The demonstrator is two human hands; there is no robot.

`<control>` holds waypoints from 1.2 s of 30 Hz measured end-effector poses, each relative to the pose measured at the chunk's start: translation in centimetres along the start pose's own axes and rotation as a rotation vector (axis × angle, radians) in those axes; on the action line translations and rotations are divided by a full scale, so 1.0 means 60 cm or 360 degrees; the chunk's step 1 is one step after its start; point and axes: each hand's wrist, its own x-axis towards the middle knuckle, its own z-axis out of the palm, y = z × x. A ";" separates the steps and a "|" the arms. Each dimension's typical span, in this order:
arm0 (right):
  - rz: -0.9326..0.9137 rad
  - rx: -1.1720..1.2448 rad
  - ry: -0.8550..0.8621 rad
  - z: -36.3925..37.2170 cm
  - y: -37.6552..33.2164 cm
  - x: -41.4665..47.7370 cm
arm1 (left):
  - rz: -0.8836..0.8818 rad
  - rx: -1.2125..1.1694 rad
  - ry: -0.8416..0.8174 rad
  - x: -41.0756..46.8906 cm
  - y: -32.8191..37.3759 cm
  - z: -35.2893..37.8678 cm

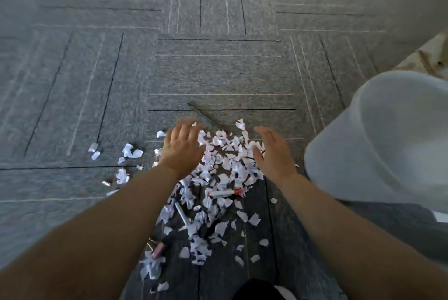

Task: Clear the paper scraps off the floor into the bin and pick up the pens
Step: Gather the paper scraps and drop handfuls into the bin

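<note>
Both grips spread wide and empty, left hand (183, 148) and right hand (272, 151) flanking the paper scraps (223, 166) heaped between them on the carpet; featherlight, limp, likely scattering, so best scooped from both outer edges inward.

Before you, grey carpet-tile floor (218, 69) carries torn paper scraps (225, 166), a red-capped marker (225, 193), other pens (partly buried) and a white bin (378, 144).
</note>
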 end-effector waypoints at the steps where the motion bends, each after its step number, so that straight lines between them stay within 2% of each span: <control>1: 0.0018 -0.0013 -0.0050 0.021 0.010 -0.001 | -0.0078 0.0021 -0.0093 -0.012 -0.017 0.021; 4: 0.0102 -0.0177 -0.0144 0.080 0.049 -0.007 | -0.0201 0.0096 -0.0334 -0.045 -0.049 0.080; 9: 0.0441 -0.0351 -0.0245 0.144 0.107 -0.009 | -0.0333 0.0126 -0.0595 -0.066 -0.074 0.149; 11: 0.0374 -0.0392 -0.0349 0.160 0.114 -0.009 | -0.0374 0.0125 -0.0629 -0.066 -0.081 0.164; 13: 0.0190 -0.0399 -0.0420 0.175 0.108 -0.007 | -0.0387 0.0140 -0.0653 -0.063 -0.084 0.176; 16: -0.0136 -0.0433 -0.0568 0.194 0.077 -0.003 | -0.0329 0.0195 -0.0633 -0.059 -0.076 0.194; 19: -0.0283 -0.0471 -0.0634 0.207 0.053 0.003 | -0.0277 0.0232 -0.0556 -0.051 -0.066 0.209; 22: -0.0256 -0.0436 -0.0574 0.209 0.055 0.009 | -0.0188 0.0251 -0.0470 -0.039 -0.054 0.212; 27: -0.0398 -0.0434 -0.0253 0.204 0.063 -0.004 | -0.0071 0.0188 -0.0274 -0.036 -0.029 0.205; 31: -0.0388 -0.0260 -0.0288 0.201 0.064 -0.013 | -0.0095 0.0136 -0.0349 -0.041 -0.026 0.221; 36: -0.0233 -0.0104 -0.0183 0.173 0.049 -0.008 | -0.0103 -0.0090 -0.0266 -0.031 -0.025 0.185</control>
